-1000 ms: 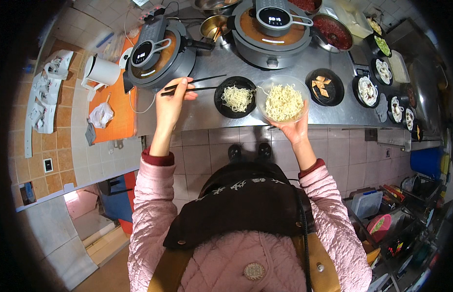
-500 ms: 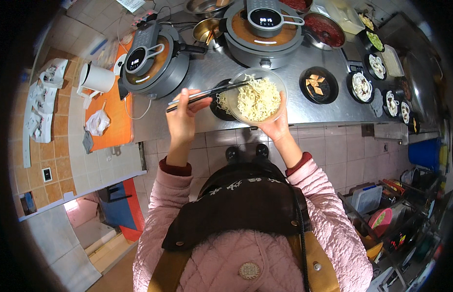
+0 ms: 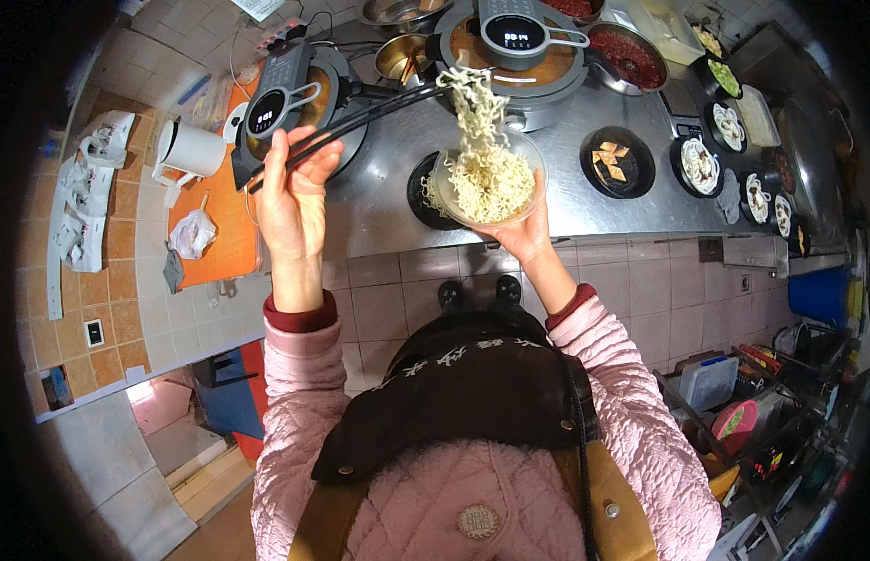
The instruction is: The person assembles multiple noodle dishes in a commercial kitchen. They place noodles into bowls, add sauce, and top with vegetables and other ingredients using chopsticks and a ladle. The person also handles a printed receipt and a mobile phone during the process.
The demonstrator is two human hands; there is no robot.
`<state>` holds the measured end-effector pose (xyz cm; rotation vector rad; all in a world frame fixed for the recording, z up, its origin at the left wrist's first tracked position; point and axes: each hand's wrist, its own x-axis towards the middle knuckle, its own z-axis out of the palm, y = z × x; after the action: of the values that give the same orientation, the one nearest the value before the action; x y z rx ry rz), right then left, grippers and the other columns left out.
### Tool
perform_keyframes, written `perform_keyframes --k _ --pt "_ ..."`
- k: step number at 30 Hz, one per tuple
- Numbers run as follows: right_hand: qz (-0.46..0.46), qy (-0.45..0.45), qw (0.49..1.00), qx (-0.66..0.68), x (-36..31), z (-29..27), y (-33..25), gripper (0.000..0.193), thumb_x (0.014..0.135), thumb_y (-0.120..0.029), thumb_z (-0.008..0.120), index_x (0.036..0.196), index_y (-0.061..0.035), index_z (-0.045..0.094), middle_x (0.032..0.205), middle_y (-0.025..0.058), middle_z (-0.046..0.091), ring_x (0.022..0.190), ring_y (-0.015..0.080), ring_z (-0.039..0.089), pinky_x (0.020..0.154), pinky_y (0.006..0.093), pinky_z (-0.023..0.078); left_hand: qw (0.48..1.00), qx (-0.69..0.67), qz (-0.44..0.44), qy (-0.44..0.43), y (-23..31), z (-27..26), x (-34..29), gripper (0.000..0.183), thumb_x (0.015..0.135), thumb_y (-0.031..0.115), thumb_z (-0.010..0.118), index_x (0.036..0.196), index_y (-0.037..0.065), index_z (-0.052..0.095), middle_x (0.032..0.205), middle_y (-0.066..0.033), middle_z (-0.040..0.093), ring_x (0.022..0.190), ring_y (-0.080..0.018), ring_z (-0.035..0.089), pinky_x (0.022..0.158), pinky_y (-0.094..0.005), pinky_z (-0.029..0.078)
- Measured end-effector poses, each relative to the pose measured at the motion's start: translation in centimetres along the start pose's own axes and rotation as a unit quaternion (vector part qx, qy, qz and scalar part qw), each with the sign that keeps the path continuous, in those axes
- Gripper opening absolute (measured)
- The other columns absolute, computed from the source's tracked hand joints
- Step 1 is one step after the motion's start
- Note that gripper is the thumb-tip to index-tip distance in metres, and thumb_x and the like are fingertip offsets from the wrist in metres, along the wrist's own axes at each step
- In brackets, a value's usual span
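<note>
My left hand is closed around a pair of dark chopsticks. Their far tips grip a clump of curly pale noodles, lifted above a clear round bowl. More noodles fill that bowl, and the raised strands still trail down into them. From the right side, my right hand holds the bowl, fingers wrapped around its side and underneath. Partly hidden behind the bowl is a black dish with some noodles in it, resting near the counter's front edge.
Two grey round cookers with digital displays stand at the back of the steel counter. To the right are a black plate of orange-brown pieces, several dishes of pale food, and a pan of red sauce.
My left hand has moved left and up, and the chopsticks have raised a clump of noodles out of the bowl. My right hand keeps the bowl in nearly the same place.
</note>
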<state>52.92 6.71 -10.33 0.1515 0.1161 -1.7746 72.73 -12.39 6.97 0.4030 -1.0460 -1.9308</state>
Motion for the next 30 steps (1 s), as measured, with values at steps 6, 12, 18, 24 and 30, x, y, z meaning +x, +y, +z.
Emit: perform_keyframes --k 6,12,18,24,30 --pt "-0.005 0.016 1.000 0.001 0.1 0.4 0.1 0.073 0.093 -0.066 0.036 0.147 -0.0160 0.037 0.149 0.0142 0.041 0.134 0.0384 0.042 0.102 0.0679 0.036 0.996 0.000 0.047 -0.074 3.5 1.6 2.3 0.037 0.101 0.026 0.051 0.107 -0.009 0.062 0.097 -0.0231 0.069 0.087 -0.0300 0.071 0.079 -0.0343 0.060" --pt "-0.003 0.016 1.000 0.008 0.5 -0.2 -0.2 0.073 0.093 -0.066 0.036 0.146 -0.0154 0.039 0.147 0.0137 0.044 0.134 0.0388 0.042 0.103 0.0676 0.035 0.987 -0.016 0.096 -0.129 7.5 3.4 3.7 0.036 0.101 0.022 0.052 0.109 -0.012 0.060 0.099 -0.0243 0.068 0.092 -0.0302 0.070 0.085 -0.0344 0.059" --pt "-0.008 0.029 1.000 0.002 0.8 -0.9 -0.1 0.073 0.093 -0.066 0.037 0.146 -0.0160 0.039 0.148 0.0129 0.044 0.135 0.0388 0.042 0.104 0.0673 0.034 0.971 -0.034 0.117 -0.204 10.4 4.8 4.5 0.035 0.101 0.018 0.050 0.110 -0.014 0.061 0.102 -0.0268 0.068 0.095 -0.0319 0.069 0.088 -0.0338 0.058" --pt "-0.030 0.055 0.998 -0.021 -0.1 -1.8 -1.1 0.075 0.092 -0.069 0.037 0.148 -0.0186 0.036 0.150 0.0126 0.040 0.136 0.0392 0.039 0.105 0.0687 0.031 0.976 -0.040 0.129 -0.172 11.6 3.2 4.0 0.034 0.101 0.019 0.052 0.110 -0.013 0.060 0.098 -0.0279 0.067 0.094 -0.0306 0.069 0.086 -0.0311 0.058" --pt "-0.048 0.061 0.997 0.000 -1.5 -2.5 -2.9 0.079 0.089 -0.070 0.045 0.150 -0.0218 0.031 0.153 0.0129 0.034 0.139 0.0411 0.034 0.104 0.0715 0.029 0.997 0.020 0.065 -0.034 6.0 -1.7 1.7 0.036 0.101 0.025 0.052 0.109 -0.009 0.061 0.099 -0.0233 0.068 0.089 -0.0293 0.070 0.081 -0.0339 0.059"
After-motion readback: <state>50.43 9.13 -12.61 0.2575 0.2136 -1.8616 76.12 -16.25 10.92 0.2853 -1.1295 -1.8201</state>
